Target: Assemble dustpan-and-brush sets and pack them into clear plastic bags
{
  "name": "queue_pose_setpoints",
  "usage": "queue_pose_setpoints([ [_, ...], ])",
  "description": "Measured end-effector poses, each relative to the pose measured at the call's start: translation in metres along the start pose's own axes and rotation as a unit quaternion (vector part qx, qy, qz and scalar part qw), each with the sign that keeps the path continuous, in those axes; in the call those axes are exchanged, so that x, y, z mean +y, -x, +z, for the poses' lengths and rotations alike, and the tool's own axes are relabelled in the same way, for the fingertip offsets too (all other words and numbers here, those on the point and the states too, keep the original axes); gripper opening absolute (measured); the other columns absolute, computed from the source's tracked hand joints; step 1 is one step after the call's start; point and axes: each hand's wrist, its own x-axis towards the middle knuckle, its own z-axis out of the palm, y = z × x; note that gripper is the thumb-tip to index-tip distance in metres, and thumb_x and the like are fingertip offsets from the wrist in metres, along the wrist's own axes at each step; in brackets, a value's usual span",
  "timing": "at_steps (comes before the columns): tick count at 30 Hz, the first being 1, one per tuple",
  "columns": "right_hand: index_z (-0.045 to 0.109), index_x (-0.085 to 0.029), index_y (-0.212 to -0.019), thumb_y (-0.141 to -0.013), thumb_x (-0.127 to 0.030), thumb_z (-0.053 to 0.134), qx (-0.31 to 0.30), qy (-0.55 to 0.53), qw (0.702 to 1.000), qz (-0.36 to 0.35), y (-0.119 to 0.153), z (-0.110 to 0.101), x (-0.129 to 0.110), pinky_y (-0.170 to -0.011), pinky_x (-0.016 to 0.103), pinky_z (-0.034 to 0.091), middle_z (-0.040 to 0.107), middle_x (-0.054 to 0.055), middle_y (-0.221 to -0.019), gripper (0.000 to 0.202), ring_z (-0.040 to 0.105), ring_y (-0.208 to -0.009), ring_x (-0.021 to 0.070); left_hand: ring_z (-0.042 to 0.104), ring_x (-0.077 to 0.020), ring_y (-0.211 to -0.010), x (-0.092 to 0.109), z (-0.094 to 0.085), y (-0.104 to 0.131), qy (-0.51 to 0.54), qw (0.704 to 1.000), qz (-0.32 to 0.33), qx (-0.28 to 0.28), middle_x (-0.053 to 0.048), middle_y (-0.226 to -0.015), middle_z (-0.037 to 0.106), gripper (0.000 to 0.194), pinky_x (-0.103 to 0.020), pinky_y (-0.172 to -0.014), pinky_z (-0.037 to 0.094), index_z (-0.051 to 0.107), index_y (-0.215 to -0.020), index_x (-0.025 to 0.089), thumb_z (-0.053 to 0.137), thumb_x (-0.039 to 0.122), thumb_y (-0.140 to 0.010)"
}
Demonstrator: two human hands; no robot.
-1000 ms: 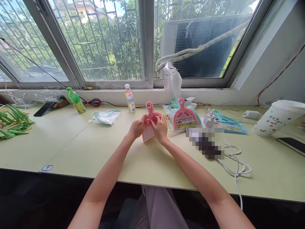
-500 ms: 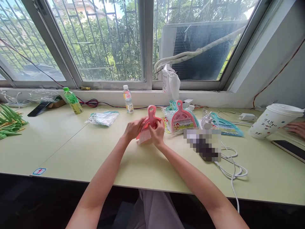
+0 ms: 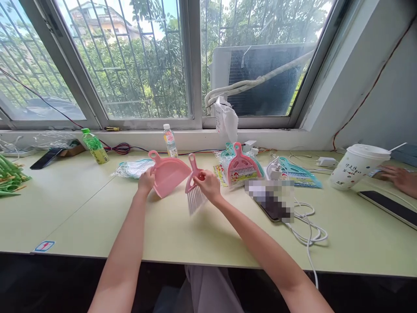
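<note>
A pink dustpan is gripped at its left edge by my left hand, tilted above the table with its handle pointing up and left. My right hand holds a small pink brush by its body, its pale bristles hanging down toward the tabletop and slightly blurred. The brush and dustpan are side by side, close together at the dustpan's right corner. Behind my left hand lies a clear plastic package with a teal edge. Right of my right hand stands a bagged pink dustpan-and-brush set.
A teal bagged set, a partly pixelated phone and a coiled white cable lie to the right. Beyond are a white cup, a dark phone and another person's hand. Bottles stand at the back.
The pink brush and dustpan, held together before, are now apart. My left hand has moved left with the dustpan; my right hand keeps the brush.
</note>
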Motion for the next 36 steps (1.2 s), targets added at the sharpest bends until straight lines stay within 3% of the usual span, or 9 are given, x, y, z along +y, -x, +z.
queue_pose_setpoints([
  [2, 0.068, -0.021, -0.07, -0.075, -0.041, 0.065, -0.098, 0.104, 0.99, 0.0, -0.003, -0.014, -0.001, -0.06, 0.026, 0.036, 0.067, 0.004, -0.075, 0.021, 0.062, -0.073, 0.0186, 0.06, -0.0297, -0.1, -0.006, 0.009, 0.002, -0.02, 0.996, 0.027, -0.081, -0.011, -0.095, 0.068, 0.027, -0.035, -0.084, 0.045, 0.068, -0.097, 0.022, 0.046, 0.031, -0.085],
  [5, 0.073, -0.019, -0.073, -0.072, -0.041, 0.068, -0.171, 0.219, 0.96, 0.005, -0.006, -0.025, -0.001, -0.059, 0.027, 0.036, 0.069, 0.009, -0.074, 0.022, 0.065, -0.075, 0.0218, 0.055, -0.0296, -0.114, -0.01, 0.02, 0.003, -0.045, 0.989, 0.082, -0.11, -0.013, -0.112, 0.064, 0.026, -0.037, -0.099, 0.04, 0.071, -0.094, 0.02, 0.052, 0.027, -0.079],
  [10, 0.074, -0.016, -0.09, -0.074, -0.039, 0.067, -0.179, 0.303, 0.936, 0.004, -0.005, -0.015, 0.008, -0.063, 0.028, 0.041, 0.072, 0.016, -0.089, 0.029, 0.068, -0.084, 0.0257, 0.054, -0.0277, -0.116, -0.018, 0.022, 0.001, -0.037, 0.99, 0.073, -0.118, -0.012, -0.118, 0.062, 0.033, -0.035, -0.1, 0.04, 0.07, -0.102, 0.02, 0.051, 0.024, -0.076],
  [13, 0.074, -0.015, -0.092, -0.069, -0.041, 0.073, -0.179, 0.321, 0.93, 0.021, -0.006, -0.008, 0.014, -0.064, 0.028, 0.042, 0.072, 0.017, -0.093, 0.035, 0.068, -0.086, 0.0265, 0.057, -0.0263, -0.112, -0.019, 0.021, 0.002, -0.006, 0.991, 0.071, -0.112, -0.012, -0.119, 0.062, 0.034, -0.033, -0.097, 0.042, 0.07, -0.103, 0.018, 0.048, 0.024, -0.078],
  [15, 0.074, -0.015, -0.09, -0.067, -0.046, 0.074, -0.183, 0.311, 0.932, 0.031, -0.008, -0.008, 0.018, -0.065, 0.028, 0.042, 0.072, 0.016, -0.093, 0.038, 0.068, -0.086, 0.0265, 0.059, -0.0262, -0.107, -0.016, 0.019, 0.004, 0.018, 0.993, 0.067, -0.1, -0.013, -0.116, 0.063, 0.033, -0.033, -0.094, 0.044, 0.071, -0.102, 0.018, 0.048, 0.03, -0.081],
  [19, 0.075, -0.018, -0.083, -0.075, -0.05, 0.065, -0.194, 0.26, 0.945, 0.039, -0.012, -0.015, 0.028, -0.064, 0.027, 0.041, 0.073, 0.013, -0.089, 0.034, 0.068, -0.084, 0.0237, 0.063, -0.0257, -0.096, -0.007, 0.015, 0.006, 0.043, 0.995, 0.06, -0.067, -0.012, -0.109, 0.067, 0.035, -0.033, -0.086, 0.047, 0.072, -0.097, 0.019, 0.051, 0.042, -0.082],
  [24, 0.075, -0.019, -0.083, -0.072, -0.048, 0.07, -0.194, 0.263, 0.944, 0.039, -0.012, -0.015, 0.031, -0.064, 0.027, 0.04, 0.073, 0.012, -0.091, 0.031, 0.067, -0.085, 0.0233, 0.064, -0.024, -0.085, -0.003, 0.011, 0.006, 0.001, 0.996, 0.061, -0.065, -0.01, -0.102, 0.07, 0.029, -0.031, -0.077, 0.048, 0.073, -0.091, 0.021, 0.052, 0.039, -0.081],
  [31, 0.073, -0.016, -0.083, -0.072, -0.043, 0.069, -0.201, 0.29, 0.935, 0.026, -0.01, -0.01, 0.027, -0.063, 0.028, 0.039, 0.072, 0.014, -0.087, 0.03, 0.067, -0.084, 0.0249, 0.065, -0.0269, -0.088, -0.004, 0.012, 0.007, -0.047, 0.996, 0.035, -0.064, -0.01, -0.093, 0.072, 0.029, -0.03, -0.071, 0.046, 0.073, -0.088, 0.024, 0.055, 0.046, -0.081],
  [36, 0.072, -0.015, -0.084, -0.071, -0.046, 0.067, -0.204, 0.279, 0.938, 0.012, -0.01, -0.006, 0.031, -0.06, 0.027, 0.037, 0.072, 0.014, -0.087, 0.034, 0.066, -0.081, 0.0242, 0.065, -0.0278, -0.089, 0.0, 0.012, 0.007, -0.056, 0.995, 0.037, -0.073, -0.009, -0.091, 0.072, 0.02, -0.031, -0.072, 0.046, 0.07, -0.083, 0.024, 0.057, 0.038, -0.08],
])
